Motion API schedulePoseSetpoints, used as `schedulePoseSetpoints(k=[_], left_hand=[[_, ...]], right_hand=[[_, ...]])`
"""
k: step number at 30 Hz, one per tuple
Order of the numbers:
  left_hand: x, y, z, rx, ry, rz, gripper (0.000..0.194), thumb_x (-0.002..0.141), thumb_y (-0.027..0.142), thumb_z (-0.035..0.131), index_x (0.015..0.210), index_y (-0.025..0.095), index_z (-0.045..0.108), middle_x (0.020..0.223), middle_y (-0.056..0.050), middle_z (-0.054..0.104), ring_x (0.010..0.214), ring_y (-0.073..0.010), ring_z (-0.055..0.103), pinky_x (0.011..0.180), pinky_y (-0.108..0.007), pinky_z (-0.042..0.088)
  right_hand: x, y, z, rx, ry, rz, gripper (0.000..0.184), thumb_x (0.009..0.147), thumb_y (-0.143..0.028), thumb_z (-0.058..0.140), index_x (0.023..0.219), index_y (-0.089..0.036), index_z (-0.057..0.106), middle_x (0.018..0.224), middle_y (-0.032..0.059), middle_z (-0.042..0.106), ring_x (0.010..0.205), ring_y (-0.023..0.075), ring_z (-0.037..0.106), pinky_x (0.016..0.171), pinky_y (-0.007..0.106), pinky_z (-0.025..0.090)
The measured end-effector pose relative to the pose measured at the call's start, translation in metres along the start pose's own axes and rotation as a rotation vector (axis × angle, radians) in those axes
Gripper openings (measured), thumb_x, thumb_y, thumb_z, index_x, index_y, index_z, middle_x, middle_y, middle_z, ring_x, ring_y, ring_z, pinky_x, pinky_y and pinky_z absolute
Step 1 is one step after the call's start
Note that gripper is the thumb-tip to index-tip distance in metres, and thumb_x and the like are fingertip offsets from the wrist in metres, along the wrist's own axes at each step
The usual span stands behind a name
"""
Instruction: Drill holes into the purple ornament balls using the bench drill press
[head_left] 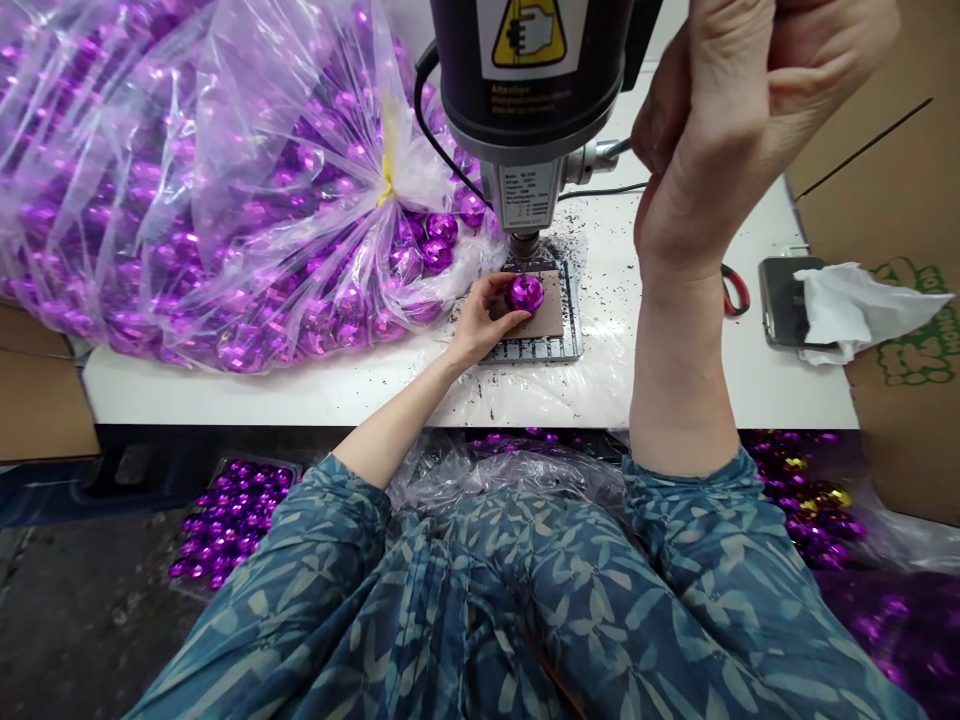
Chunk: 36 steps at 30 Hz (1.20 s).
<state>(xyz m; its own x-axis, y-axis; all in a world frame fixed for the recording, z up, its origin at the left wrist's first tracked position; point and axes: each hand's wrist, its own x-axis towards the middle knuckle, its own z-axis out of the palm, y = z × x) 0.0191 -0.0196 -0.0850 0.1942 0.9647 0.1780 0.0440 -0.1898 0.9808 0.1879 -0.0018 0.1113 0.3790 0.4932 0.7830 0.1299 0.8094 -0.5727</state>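
My left hand point(484, 318) pinches a shiny purple faceted ball point(525, 292) and holds it on a brown pad point(549, 312) on the slotted metal base point(541, 350) of a drill press. The drill head point(529, 80) hangs right above the ball, with its chuck point(523, 243) just over it. Raised high at the machine's right side, my right hand point(739, 110) is closed around the press lever point(600, 155), which shows only as a short metal stub beside the fingers.
A big clear plastic bag point(217, 170) full of purple balls fills the left of the white table point(315, 385). Dark shavings lie around the base. At right lie red-handled scissors point(735, 290), a phone point(784, 300) under a tissue point(862, 305), and a cardboard box point(900, 250). More balls sit in a tray point(232, 515) and bags below.
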Motion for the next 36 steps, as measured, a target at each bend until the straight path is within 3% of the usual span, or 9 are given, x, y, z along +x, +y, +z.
schedulePoseSetpoints(k=[5,11,15,17,20,22,28,33,36], left_hand=[[-0.004,0.002,0.002,0.011,-0.011,0.021,0.057,0.071,0.038,0.096,0.119,0.026,0.067,0.123,-0.007,0.070,0.120,-0.0282,0.065,0.116,-0.051,0.048],[-0.002,0.000,0.001,-0.004,-0.036,0.044,0.057,0.071,0.039,0.095,0.118,0.025,0.065,0.123,-0.008,0.072,0.121,-0.0284,0.066,0.118,-0.053,0.048],[-0.004,0.003,0.003,-0.017,-0.043,0.050,0.054,0.073,0.033,0.093,0.118,0.026,0.065,0.129,-0.009,0.071,0.130,-0.0288,0.063,0.124,-0.053,0.043],[-0.005,0.005,0.005,-0.044,-0.047,0.055,0.052,0.074,0.029,0.092,0.117,0.026,0.064,0.136,-0.010,0.068,0.135,-0.0285,0.061,0.126,-0.053,0.039],[-0.005,0.008,0.007,-0.083,-0.045,0.029,0.052,0.074,0.026,0.092,0.117,0.026,0.064,0.138,-0.010,0.067,0.137,-0.0282,0.060,0.127,-0.055,0.037],[-0.004,0.008,0.007,-0.090,-0.040,0.006,0.054,0.072,0.026,0.093,0.117,0.026,0.064,0.133,-0.009,0.068,0.134,-0.0287,0.061,0.127,-0.055,0.038],[-0.004,0.007,0.006,-0.072,-0.051,0.003,0.059,0.069,0.035,0.096,0.117,0.027,0.064,0.128,-0.007,0.068,0.136,-0.0310,0.059,0.126,-0.055,0.040],[-0.004,0.005,0.006,-0.066,-0.048,0.013,0.059,0.071,0.039,0.096,0.118,0.026,0.063,0.129,-0.009,0.068,0.134,-0.0315,0.060,0.126,-0.056,0.040],[-0.004,0.004,0.006,-0.090,-0.035,-0.012,0.058,0.070,0.035,0.096,0.118,0.025,0.064,0.129,-0.010,0.067,0.138,-0.0324,0.058,0.126,-0.055,0.040]], right_hand=[[-0.001,-0.002,-0.001,0.079,0.000,0.003,0.031,0.091,-0.026,0.060,0.066,-0.015,0.046,0.065,-0.0039,0.039,0.053,-0.0061,0.038,0.060,0.013,0.035],[-0.015,-0.012,0.003,0.143,0.029,-0.036,0.036,0.084,-0.047,0.066,0.076,-0.012,0.063,0.069,-0.0068,0.057,0.048,-0.0073,0.044,0.062,0.011,0.046],[-0.027,-0.020,0.002,0.067,0.065,-0.053,0.038,0.086,-0.050,0.063,0.083,-0.013,0.070,0.076,-0.0065,0.068,0.065,-0.0049,0.063,0.068,0.008,0.050],[-0.030,-0.021,0.001,0.036,0.066,-0.045,0.039,0.085,-0.052,0.063,0.083,-0.014,0.071,0.074,-0.0058,0.065,0.072,-0.0032,0.067,0.071,0.008,0.051],[-0.030,-0.017,0.001,0.026,0.081,-0.056,0.039,0.085,-0.052,0.063,0.083,-0.015,0.072,0.059,-0.0059,0.047,0.065,-0.0039,0.062,0.067,0.007,0.047],[-0.030,-0.014,0.001,0.039,0.093,-0.083,0.036,0.087,-0.050,0.062,0.083,-0.015,0.072,0.057,-0.0063,0.042,0.059,-0.0056,0.057,0.064,0.007,0.043],[-0.039,-0.019,-0.002,0.052,0.073,-0.059,0.022,0.091,-0.041,0.061,0.086,-0.022,0.071,0.082,-0.0119,0.069,0.054,-0.0089,0.053,0.070,0.011,0.051],[-0.049,-0.014,-0.006,0.020,0.091,-0.102,0.028,0.093,-0.046,0.059,0.087,-0.021,0.069,0.086,-0.0123,0.072,0.056,-0.0079,0.058,0.075,0.011,0.057],[-0.052,-0.002,-0.010,-0.023,0.075,-0.149,0.034,0.095,-0.051,0.055,0.089,-0.020,0.068,0.077,-0.0098,0.069,0.051,-0.0072,0.053,0.066,0.011,0.052]])
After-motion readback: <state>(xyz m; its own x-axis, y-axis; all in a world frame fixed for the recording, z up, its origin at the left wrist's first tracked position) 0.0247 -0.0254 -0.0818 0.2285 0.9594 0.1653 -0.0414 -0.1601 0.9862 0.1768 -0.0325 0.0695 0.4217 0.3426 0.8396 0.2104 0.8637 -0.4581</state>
